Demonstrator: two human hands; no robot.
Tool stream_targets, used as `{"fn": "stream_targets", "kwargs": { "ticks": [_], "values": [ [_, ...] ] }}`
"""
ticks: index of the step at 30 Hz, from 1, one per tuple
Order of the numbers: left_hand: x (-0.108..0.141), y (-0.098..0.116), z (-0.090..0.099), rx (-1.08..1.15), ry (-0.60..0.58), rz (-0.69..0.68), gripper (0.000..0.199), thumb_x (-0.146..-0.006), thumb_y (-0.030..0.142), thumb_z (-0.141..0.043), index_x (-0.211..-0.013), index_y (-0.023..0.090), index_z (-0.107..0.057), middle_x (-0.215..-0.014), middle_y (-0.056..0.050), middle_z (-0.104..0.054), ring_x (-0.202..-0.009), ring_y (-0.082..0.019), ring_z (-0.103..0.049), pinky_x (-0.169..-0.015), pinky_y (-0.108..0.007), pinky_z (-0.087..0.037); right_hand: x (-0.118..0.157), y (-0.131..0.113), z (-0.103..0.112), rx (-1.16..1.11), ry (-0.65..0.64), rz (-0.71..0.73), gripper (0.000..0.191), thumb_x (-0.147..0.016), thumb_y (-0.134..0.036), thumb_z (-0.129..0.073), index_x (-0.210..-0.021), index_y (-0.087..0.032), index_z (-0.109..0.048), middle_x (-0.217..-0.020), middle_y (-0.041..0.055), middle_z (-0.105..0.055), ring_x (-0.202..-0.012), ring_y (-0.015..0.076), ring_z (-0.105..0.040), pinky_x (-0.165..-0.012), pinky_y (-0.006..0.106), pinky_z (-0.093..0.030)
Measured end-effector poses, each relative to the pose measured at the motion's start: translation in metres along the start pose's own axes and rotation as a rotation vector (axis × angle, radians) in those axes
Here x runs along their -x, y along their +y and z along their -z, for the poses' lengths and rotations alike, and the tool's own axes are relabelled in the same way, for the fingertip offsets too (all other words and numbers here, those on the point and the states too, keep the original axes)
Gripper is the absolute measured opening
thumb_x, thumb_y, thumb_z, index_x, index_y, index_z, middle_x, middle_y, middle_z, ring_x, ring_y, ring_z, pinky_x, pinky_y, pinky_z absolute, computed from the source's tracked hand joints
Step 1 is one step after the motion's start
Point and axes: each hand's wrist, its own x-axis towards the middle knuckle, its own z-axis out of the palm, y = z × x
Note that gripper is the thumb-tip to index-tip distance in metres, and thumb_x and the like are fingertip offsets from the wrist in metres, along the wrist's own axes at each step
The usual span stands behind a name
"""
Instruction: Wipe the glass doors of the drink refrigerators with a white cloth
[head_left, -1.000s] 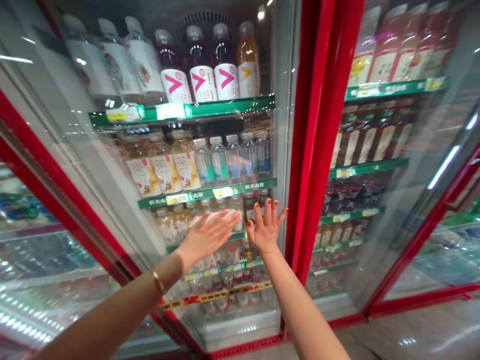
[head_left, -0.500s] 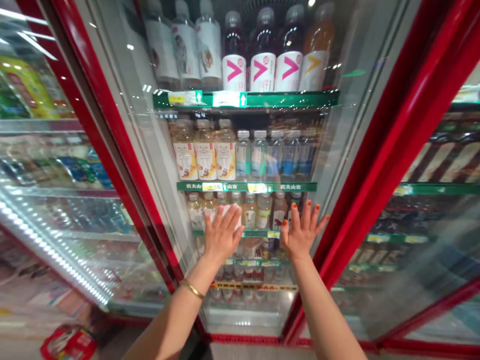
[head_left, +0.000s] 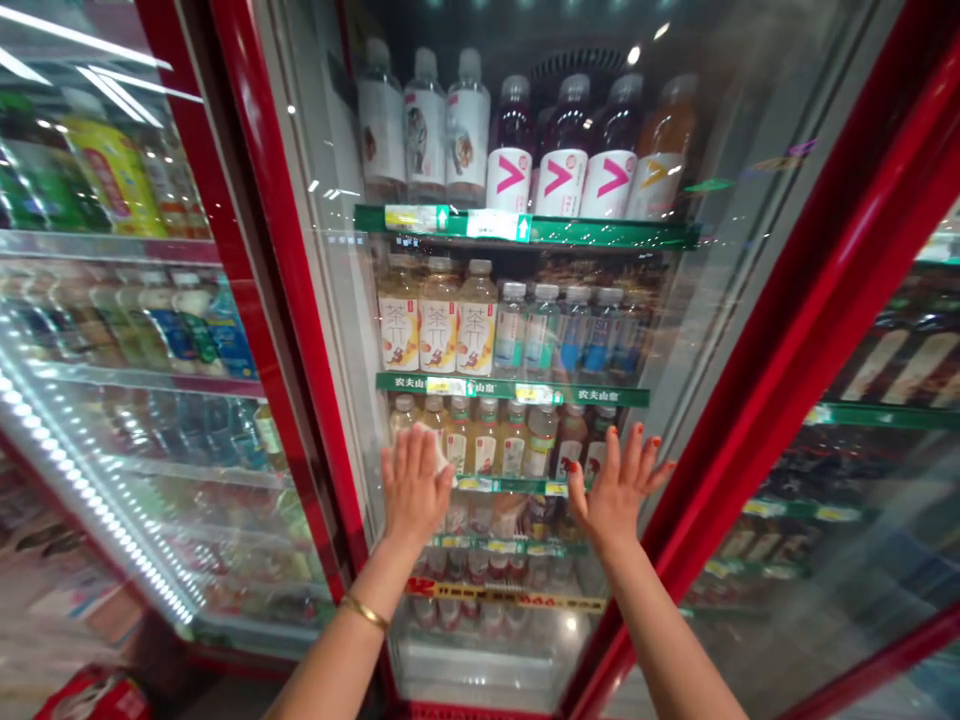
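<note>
My left hand (head_left: pixel 416 495) lies flat against the glass door (head_left: pixel 480 640) of a drinks fridge, fingers together. Under it is a white cloth (head_left: pixel 440 455), pressed to the glass and mostly covered by the hand; it could be a tissue. My right hand (head_left: pixel 619 495) rests on the same door near its right edge, fingers spread, with nothing in it. Behind the glass, tea bottles (head_left: pixel 484 435) stand on a shelf at the height of my hands.
A red frame (head_left: pixel 757 340) borders the door on the right, and another red frame (head_left: pixel 300 290) on the left. Further bottles (head_left: pixel 439 320) fill the upper shelves. A neighbouring fridge (head_left: pixel 112 370) with lit shelves stands at left. A red package (head_left: pixel 94 695) lies low at left.
My left hand has slid left across the glass with the white cloth and turned more upright. My right hand keeps about the same place on the door. The view has shifted slightly.
</note>
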Motion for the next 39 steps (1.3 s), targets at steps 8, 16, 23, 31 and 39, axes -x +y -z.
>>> {"fn": "stream_targets", "kwargs": {
  "ticks": [8,16,23,31,39],
  "values": [
    [-0.066,-0.013,0.002,0.030,0.082,0.137,0.085,-0.110,0.045,-0.047,-0.179,0.023,-0.003,-0.187,-0.011,-0.005,-0.175,-0.032,0.003,-0.142,-0.066,-0.008,-0.067,-0.041,-0.010,0.011,-0.011,0.317,0.089,-0.094,-0.067,-0.069,-0.173,-0.041,-0.035,-0.189,0.0083,-0.007,-0.173,0.0456,0.004,-0.130,0.084,-0.003],
    [-0.029,-0.032,0.006,0.010,0.054,0.109,0.112,-0.102,0.080,-0.043,-0.176,0.019,0.015,-0.186,-0.021,-0.004,-0.174,-0.037,0.007,-0.138,-0.074,-0.003,-0.072,-0.044,-0.018,-0.014,0.011,0.302,0.083,-0.094,-0.068,-0.064,-0.169,-0.039,-0.045,-0.183,0.0117,-0.032,-0.170,0.0516,-0.015,-0.125,0.091,-0.005],
    [-0.072,0.006,0.004,0.012,0.001,-0.071,0.102,-0.104,0.080,-0.037,-0.179,0.022,0.000,-0.184,-0.011,-0.023,-0.175,-0.030,0.002,-0.141,-0.065,0.005,-0.070,-0.045,-0.020,-0.012,0.002,0.267,0.082,-0.091,-0.068,-0.071,-0.166,-0.042,-0.050,-0.180,0.0100,-0.039,-0.169,0.0519,-0.021,-0.126,0.090,-0.005],
    [-0.024,-0.028,0.005,0.011,0.005,0.038,0.086,-0.110,0.057,-0.044,-0.179,0.026,-0.004,-0.186,-0.012,-0.008,-0.174,-0.032,0.009,-0.140,-0.069,0.004,-0.071,-0.048,-0.020,0.025,-0.021,0.253,0.078,-0.093,-0.071,-0.068,-0.165,-0.046,-0.049,-0.180,0.0061,-0.040,-0.170,0.0495,-0.018,-0.129,0.086,-0.002],
    [-0.091,0.028,0.000,0.011,0.070,0.036,0.094,-0.110,0.070,-0.027,-0.177,0.013,0.006,-0.185,-0.018,-0.016,-0.175,-0.027,0.006,-0.141,-0.062,0.008,-0.073,-0.048,-0.017,0.004,0.025,0.266,0.086,-0.094,-0.069,-0.068,-0.171,-0.044,-0.038,-0.184,0.0072,-0.030,-0.170,0.0486,-0.021,-0.131,0.084,-0.004]
  ]
}}
